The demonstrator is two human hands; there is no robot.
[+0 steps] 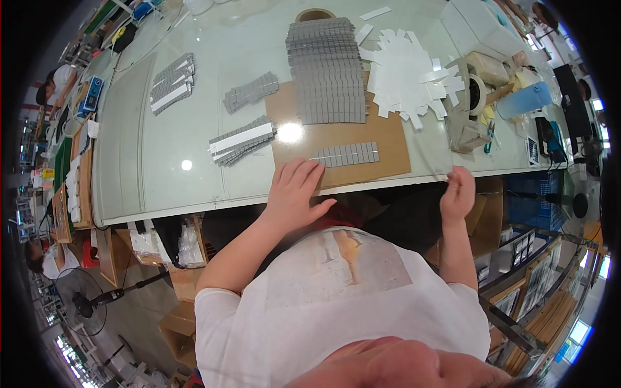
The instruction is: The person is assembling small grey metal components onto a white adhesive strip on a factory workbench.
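Observation:
My left hand (296, 193) lies at the near edge of the brown cardboard sheet (388, 136), its fingers stretched out and thumb apart. Its fingertips touch the left end of a short grey segmented strip (349, 154) with a thin pale line along its middle. Off to the right, just past the table's front edge, my right hand (458, 193) is raised with its fingers curled in a pinch. Whatever it may hold is too small to make out. Farther back, a large stack of grey segmented strips (330, 77) covers part of the cardboard.
Smaller strip piles lie left, one topped by a white strip (242, 142). Fanned white strips (401, 77) spread right of the large stack. A tape dispenser (469, 126), a blue bottle (524, 100) and a white box (482, 29) stand at the right. A fan (81, 301) stands lower left.

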